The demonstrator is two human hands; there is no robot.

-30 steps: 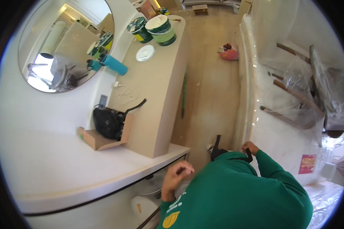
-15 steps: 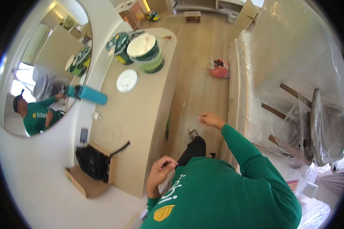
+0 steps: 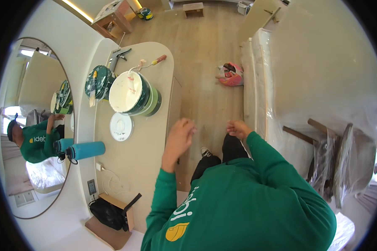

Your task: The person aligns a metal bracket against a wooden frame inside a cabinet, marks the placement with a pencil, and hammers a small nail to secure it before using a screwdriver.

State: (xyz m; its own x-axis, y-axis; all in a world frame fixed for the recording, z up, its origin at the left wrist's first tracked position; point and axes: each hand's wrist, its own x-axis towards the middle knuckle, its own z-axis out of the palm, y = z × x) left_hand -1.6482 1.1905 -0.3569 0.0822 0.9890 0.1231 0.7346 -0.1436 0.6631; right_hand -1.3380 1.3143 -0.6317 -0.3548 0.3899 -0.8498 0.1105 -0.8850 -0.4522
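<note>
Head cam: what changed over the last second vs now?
The left hand has risen from near the chest to beside the counter edge; the right hand, earlier low on a dark object, is now raised and seems empty. The view swung forward along the counter. The paint bucket, round white lid and blue bottle stayed put.

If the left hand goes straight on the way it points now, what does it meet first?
Probably the open white paint bucket on the counter. The left hand points up and a little left toward it; depth is unclear, so it might pass above.
</note>
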